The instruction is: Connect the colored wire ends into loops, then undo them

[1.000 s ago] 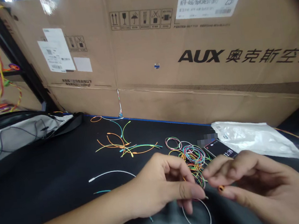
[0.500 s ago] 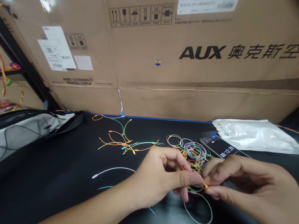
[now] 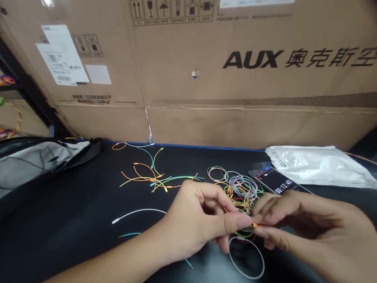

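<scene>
My left hand pinches a thin orange wire cable between thumb and fingers; most of the strand is hidden by the hand. My right hand grips the small orange fastener of this cable between thumb and forefinger. The fingertips of both hands nearly meet there. Just below, a closed grey wire loop lies on the black mat. Behind the fingers is a pile of coloured wire loops. A white open cable and a teal cable lie beside my left forearm, which partly covers the teal one.
Several loose orange, yellow and green cables lie farther back. A phone showing a running timer and a white plastic packet sit at the right. A large cardboard box walls the back; a grey-black bag lies at left.
Both hands stay pinched at the orange fastener, with only a slight shift of the fingers. The whole view has drifted a little, moving the scene up and left.
</scene>
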The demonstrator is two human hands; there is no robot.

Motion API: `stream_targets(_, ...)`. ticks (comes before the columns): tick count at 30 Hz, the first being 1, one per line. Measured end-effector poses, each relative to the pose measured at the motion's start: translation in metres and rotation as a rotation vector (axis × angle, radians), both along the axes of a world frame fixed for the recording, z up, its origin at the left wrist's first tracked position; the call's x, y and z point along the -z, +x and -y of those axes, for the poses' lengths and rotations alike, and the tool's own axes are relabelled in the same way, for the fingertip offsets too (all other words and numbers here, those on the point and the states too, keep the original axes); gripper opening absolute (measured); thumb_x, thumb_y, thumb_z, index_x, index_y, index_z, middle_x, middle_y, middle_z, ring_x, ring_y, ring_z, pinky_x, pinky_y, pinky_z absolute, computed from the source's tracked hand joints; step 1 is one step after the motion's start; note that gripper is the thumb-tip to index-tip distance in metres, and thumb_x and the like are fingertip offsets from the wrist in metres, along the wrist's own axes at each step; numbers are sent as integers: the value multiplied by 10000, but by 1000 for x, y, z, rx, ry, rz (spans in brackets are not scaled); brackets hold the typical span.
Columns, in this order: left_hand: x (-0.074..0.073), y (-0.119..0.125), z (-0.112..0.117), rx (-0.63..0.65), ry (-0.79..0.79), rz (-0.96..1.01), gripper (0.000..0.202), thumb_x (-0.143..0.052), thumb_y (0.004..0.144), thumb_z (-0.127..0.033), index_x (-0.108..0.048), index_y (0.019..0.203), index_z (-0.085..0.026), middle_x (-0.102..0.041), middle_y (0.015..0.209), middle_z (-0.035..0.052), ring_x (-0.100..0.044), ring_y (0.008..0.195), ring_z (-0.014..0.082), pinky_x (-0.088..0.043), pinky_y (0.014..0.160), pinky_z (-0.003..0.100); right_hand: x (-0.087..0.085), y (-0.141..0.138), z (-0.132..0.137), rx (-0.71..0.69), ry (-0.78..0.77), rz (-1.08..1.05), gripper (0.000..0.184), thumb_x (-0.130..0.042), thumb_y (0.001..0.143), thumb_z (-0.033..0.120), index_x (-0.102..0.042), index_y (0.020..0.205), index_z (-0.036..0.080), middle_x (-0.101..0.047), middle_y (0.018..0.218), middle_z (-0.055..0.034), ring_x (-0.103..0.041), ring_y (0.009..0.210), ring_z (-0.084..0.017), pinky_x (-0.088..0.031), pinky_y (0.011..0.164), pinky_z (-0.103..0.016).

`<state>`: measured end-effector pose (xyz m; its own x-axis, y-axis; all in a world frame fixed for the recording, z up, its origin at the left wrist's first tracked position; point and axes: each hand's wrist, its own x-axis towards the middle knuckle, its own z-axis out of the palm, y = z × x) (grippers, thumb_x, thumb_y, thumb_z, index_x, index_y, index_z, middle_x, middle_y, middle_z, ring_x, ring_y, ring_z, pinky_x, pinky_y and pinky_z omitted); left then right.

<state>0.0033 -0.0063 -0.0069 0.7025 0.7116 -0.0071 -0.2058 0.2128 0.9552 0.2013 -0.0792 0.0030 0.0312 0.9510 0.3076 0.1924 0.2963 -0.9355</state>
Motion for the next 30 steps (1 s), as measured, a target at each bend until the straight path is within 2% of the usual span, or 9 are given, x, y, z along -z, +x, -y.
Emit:
stream_targets(5, 1, 0, 1, -9, 11, -33, 230, -897, 703, -166, -670, 713, -136, -652, 486, -36, -587, 386, 61, -476, 422, 123, 3, 2, 2, -39, -38, 59, 141, -889, 753, 230, -763, 723, 284, -788, 745, -4, -767, 720, -210, -624, 664, -254)
stream_targets(10, 1, 0, 1, -41, 77, -73, 212, -888, 708, -143, -676, 714, -145, -645, 487, -46, -594, 404, 59, -431, 426, 115, 1, -1, 1, 8, -2, 59, 152, -901, 730, 284, -755, 692, 271, -779, 687, 1, -761, 646, -191, -612, 596, -221)
stream_targets(13, 2, -1, 2, -44, 115, -99, 210, -885, 711, -144, -676, 717, -147, -644, 494, -48, -601, 420, 64, -411, 441, 124, 5, -1, 2, 21, 29, 137, 138, -859, 781, 262, -736, 721, 275, -780, 728, 6, -759, 669, -186, -606, 609, -224)
stream_targets(15, 3, -1, 2, -50, 142, -128, 206, -881, 722, -157, -676, 718, -145, -641, 493, -46, -590, 424, 64, -399, 456, 136, 10, 0, 4, 27, 92, 215, 138, -806, 831, 214, -718, 752, 285, -771, 761, 9, -754, 705, -193, -602, 643, -250)
stream_targets(19, 4, 0, 4, -87, 181, -200, 199, -871, 746, -208, -683, 728, -143, -644, 505, -37, -532, 422, 54, -383, 498, 168, 17, -2, 8, 17, 324, 318, 187, -731, 867, 130, -701, 837, 313, -739, 772, 12, -735, 732, -220, -597, 678, -309)
stream_targets(22, 6, 2, 5, -106, 215, -234, 199, -856, 769, -249, -689, 732, -147, -645, 516, -31, -520, 443, 63, -391, 524, 188, 17, -6, 9, 95, 422, 395, 219, -678, 894, 105, -663, 824, 312, -719, 742, 22, -722, 687, -204, -586, 647, -293)
stream_targets(25, 9, 3, 5, -110, 245, -264, 212, -843, 786, -284, -686, 736, -151, -641, 520, -31, -498, 444, 65, -398, 537, 202, 16, -5, 9, 121, 336, 423, 188, -696, 890, 149, -656, 789, 302, -720, 727, 28, -716, 655, -185, -581, 615, -260)
stream_targets(28, 10, 3, 5, -93, 239, -271, 237, -832, 800, -317, -673, 735, -153, -626, 513, -38, -487, 439, 67, -390, 522, 202, 16, 0, 6, 109, 73, 339, 119, -781, 843, 266, -703, 760, 299, -757, 723, 23, -737, 627, -184, -588, 550, -221)
stream_targets(30, 9, 2, 6, -86, 253, -272, 230, -828, 807, -311, -677, 740, -151, -618, 511, -43, -488, 448, 68, -377, 509, 193, 15, 2, 4, 81, -60, 267, 119, -820, 812, 312, -725, 745, 289, -777, 730, 10, -758, 646, -192, -608, 568, -213)
